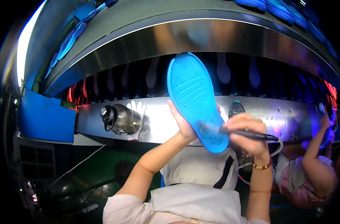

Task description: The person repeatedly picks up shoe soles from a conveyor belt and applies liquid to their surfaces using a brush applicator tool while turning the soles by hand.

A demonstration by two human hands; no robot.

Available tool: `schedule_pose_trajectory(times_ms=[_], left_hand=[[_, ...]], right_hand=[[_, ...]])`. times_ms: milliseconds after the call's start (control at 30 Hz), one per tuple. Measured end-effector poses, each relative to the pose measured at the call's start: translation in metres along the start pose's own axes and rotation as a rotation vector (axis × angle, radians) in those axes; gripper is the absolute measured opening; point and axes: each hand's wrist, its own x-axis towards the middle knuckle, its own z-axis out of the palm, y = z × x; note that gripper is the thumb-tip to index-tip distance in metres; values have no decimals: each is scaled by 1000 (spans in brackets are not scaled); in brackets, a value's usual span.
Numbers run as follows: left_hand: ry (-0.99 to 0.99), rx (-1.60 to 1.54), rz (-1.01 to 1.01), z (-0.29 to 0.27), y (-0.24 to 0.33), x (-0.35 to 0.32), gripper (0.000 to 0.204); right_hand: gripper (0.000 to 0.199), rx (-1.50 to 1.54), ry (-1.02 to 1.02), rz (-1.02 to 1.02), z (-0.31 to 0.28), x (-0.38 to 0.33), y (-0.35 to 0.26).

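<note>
Between both hands (214,130), blue sole (195,98) upright

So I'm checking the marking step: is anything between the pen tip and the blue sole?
Nothing visible. The left hand holds the blue shoe sole upright from behind, its ridged face bare. The right hand grips the dark pen, whose tip sits at the sole's lower end.

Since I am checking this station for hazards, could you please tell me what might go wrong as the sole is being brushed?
1. The left hand holds the blue sole only from behind its lower part, so pressure from the brush in the right hand might tip it or let it slip.
2. The dark water bottle lies on the narrow metal ledge; a bump could roll it off.
</note>
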Motion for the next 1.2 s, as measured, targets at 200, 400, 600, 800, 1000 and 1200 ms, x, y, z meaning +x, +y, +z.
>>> schedule_pose_trajectory(times_ms=[200,400,600,800,1000,1200], left_hand=[[-26,-87,170,-7,17,6,108],[2,-97,212,7,31,6,108],[-13,-74,173,13,41,4,103],[-211,-19,160,12,46,5,104],[-6,-8,123,34,22,-5,102],[-286,86,-48,9,24,-12,63]], right_hand=[[23,-68,-294,-89,-5,-5,-4],[23,-137,-191,-66,3,-12,1],[25,27,92,92,-2,-16,14],[19,262,-146,1,0,-27,23],[21,716,198,117,22,-32,28],[25,274,51,112,23,-33,-3]])
